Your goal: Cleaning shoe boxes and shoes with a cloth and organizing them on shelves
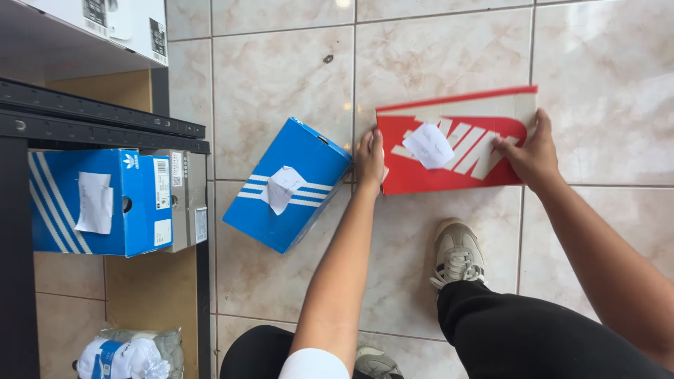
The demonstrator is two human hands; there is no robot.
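So the red shoebox (456, 151) sat on the tiled floor (281, 77), long axis running left to right across the view, with one hand clamped on each short end. The left hand (370, 161) gripped the left end, fingers curled over the edge, and the right hand (533, 151) pinned the right end, thumb on the lid. Both looked equally close, so neither had an edge. A white paper slip (428, 145) was stuck on the lid. Right beside the left hand lay a blue shoebox (288, 186), tilted, almost touching. Another blue box (98, 202) sat on the black rack (105, 126). Couldn't see under the red box, and the fingertips behind it were hidden.
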